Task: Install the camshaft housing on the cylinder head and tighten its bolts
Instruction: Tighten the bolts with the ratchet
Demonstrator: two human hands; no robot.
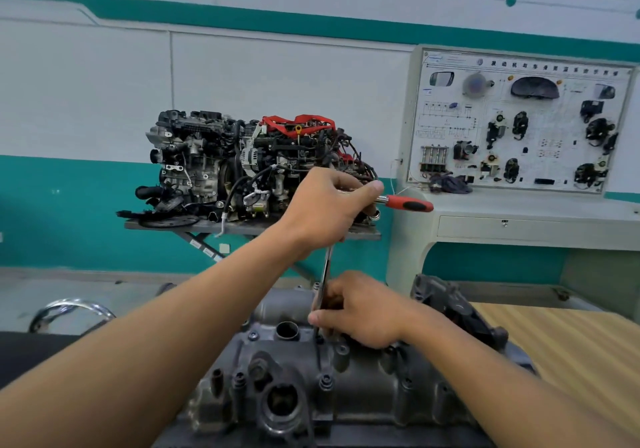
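Red ratchet [408, 202] gripped in my left hand [325, 205] for leverage; right hand [360, 312] pinches extension [324, 274], steadying it upright on camshaft housing [363, 388].

I'm seeing the camshaft housing [363, 388] sitting front and centre. The extension bar [325, 267] is standing on its top, running up to the ratchet [408, 203], handle sticking out right. The left hand [322, 208] is gripping the ratchet head above; the right hand [363, 312] is pinching the bar low, just over the housing. The tabletop [571, 343] is lying right of it, a casting [450, 298] sitting behind on that side. The engine [221, 163] is sitting on a stand [242, 227] further back, left of centre; the training board [519, 125] is standing back right.
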